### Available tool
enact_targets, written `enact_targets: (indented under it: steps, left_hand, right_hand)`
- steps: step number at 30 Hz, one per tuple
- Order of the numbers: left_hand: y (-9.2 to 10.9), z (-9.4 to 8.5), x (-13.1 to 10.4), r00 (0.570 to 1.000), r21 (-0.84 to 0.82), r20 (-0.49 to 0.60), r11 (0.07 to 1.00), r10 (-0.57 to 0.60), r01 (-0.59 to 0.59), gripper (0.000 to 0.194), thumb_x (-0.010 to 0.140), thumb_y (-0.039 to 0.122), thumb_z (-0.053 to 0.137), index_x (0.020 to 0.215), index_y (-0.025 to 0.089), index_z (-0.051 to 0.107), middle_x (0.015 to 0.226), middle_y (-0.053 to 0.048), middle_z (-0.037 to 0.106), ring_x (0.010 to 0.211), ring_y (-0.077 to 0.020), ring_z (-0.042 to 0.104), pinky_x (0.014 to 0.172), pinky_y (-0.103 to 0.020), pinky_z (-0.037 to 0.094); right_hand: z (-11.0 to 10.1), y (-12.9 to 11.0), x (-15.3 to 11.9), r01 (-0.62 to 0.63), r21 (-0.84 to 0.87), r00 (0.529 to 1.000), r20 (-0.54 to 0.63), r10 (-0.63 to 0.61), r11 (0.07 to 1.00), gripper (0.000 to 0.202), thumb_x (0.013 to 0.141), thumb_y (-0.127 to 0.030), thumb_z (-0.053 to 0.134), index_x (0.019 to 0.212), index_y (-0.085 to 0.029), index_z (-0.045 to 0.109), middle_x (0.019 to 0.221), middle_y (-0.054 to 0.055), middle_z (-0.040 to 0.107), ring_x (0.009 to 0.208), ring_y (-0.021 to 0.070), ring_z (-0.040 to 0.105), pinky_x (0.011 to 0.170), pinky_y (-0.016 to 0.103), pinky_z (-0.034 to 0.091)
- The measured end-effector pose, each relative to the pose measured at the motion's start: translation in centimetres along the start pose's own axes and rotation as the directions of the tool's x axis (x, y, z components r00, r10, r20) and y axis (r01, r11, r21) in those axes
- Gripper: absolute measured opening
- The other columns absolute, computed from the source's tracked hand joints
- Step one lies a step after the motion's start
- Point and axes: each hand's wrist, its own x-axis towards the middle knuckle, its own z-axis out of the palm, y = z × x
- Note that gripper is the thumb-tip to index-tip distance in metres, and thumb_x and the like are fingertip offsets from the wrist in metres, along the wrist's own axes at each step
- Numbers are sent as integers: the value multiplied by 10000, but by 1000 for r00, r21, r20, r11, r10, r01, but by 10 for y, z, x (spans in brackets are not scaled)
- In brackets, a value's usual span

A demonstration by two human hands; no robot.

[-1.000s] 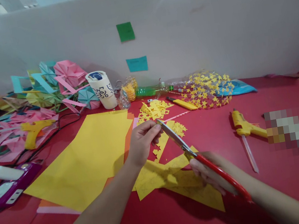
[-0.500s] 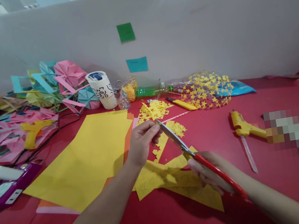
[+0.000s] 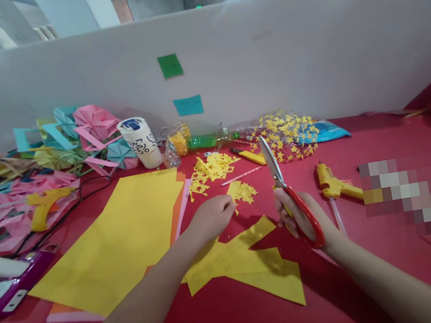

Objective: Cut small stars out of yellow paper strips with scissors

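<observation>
My right hand (image 3: pixel 291 212) grips red-handled scissors (image 3: pixel 274 166), whose blades are together and point up and away from me. My left hand (image 3: pixel 216 216) is closed low over the table, beside a small pile of yellow paper stars (image 3: pixel 247 193). Yellow paper shows at its fingertips, but I cannot tell whether it is held or only lies behind them. Below the hands lie overlapping yellow paper pieces (image 3: pixel 255 256) with faint drawn lines. Farther back is a heap of yellow cut-out scraps (image 3: pixel 214 167) with star-shaped holes.
Large yellow sheets (image 3: pixel 127 224) lie at left on orange and pink paper. A yellow glue gun (image 3: pixel 329 181) rests at right, another glue gun (image 3: pixel 44 205) at left by a purple power strip (image 3: pixel 17 280). A white cup (image 3: pixel 142 145) and yellow cutter (image 3: pixel 253 156) stand farther back.
The scissors have moved away from my left hand, swung more upright and to the right. My left hand has lowered towards the star pile. The view has tilted up slightly.
</observation>
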Motion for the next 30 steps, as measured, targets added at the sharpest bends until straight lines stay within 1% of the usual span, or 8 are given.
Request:
enact_targets:
  steps: [3, 6, 10, 14, 17, 19, 22, 30]
  left_hand:
    - [8, 4, 9, 988, 267, 133, 958, 74, -107, 292, 917, 324, 311, 775, 195, 530, 813, -41, 621, 739, -177, 569, 614, -277, 382]
    - [15, 9, 23, 977, 394, 192, 905, 88, -159, 332, 927, 294, 281, 944, 172, 589, 954, -100, 661, 844, -212, 607, 671, -298, 418]
    - [22, 20, 43, 975, 464, 214, 871, 65, -159, 268, 889, 292, 393, 848, 166, 626, 928, -113, 670, 854, -223, 617, 686, -298, 428]
    - [23, 17, 51, 988, 497, 151, 863, 19, -92, 251, 851, 389, 476, 842, 177, 609, 933, -100, 667, 852, -224, 613, 686, -296, 422]
    - [14, 3, 45, 998, 502, 44, 864, -46, 18, 322, 835, 495, 460, 918, 199, 556, 895, -77, 654, 777, -220, 605, 595, -297, 390]
    - [4, -7, 36, 996, 506, -13, 858, -89, 84, 307, 821, 500, 470, 897, 209, 528, 869, -67, 644, 740, -213, 591, 561, -292, 363]
    - [-10, -13, 23, 979, 438, 27, 883, -201, 169, 399, 710, 597, 570, 803, 216, 502, 848, -49, 632, 679, -199, 568, 521, -279, 330]
    - [-25, -5, 9, 970, 334, -107, 911, -218, 241, 137, 780, 322, 508, 719, 199, 506, 770, -46, 610, 666, -182, 550, 540, -270, 300]
  right_hand:
    - [-2, 3, 4, 1, -1, 1000, -9, -1, 1000, 432, 812, -583, 554, 623, -208, 453, 363, -101, 356, 274, 75, 368, 265, 161, 307]
    - [-2, 8, 5, 7, -16, 1000, 14, -7, 1000, 409, 778, -521, 626, 595, -207, 439, 380, -89, 396, 271, 72, 372, 261, 160, 296]
    - [-2, 11, 6, 30, -28, 999, 34, -29, 999, 404, 784, -476, 635, 568, -201, 433, 394, -89, 395, 266, 57, 344, 267, 157, 268]
    - [-2, 9, 6, 52, -26, 998, 41, -51, 998, 404, 797, -483, 618, 573, -205, 428, 388, -96, 383, 267, 59, 331, 278, 165, 264]
    - [-2, 7, 5, 56, -25, 998, 41, -55, 998, 407, 804, -495, 606, 580, -209, 421, 392, -98, 377, 275, 64, 334, 285, 172, 267]
    - [-1, 6, 5, 55, -29, 998, 38, -54, 998, 415, 800, -495, 613, 574, -211, 413, 389, -94, 390, 276, 69, 347, 288, 177, 269]
    - [-1, 7, 5, 55, -41, 998, 46, -53, 998, 430, 789, -488, 635, 554, -214, 400, 368, -88, 396, 270, 77, 368, 296, 185, 264]
    - [2, 11, 4, 47, -58, 998, 53, -44, 997, 442, 783, -513, 636, 560, -224, 388, 368, -87, 390, 273, 88, 376, 305, 203, 267]
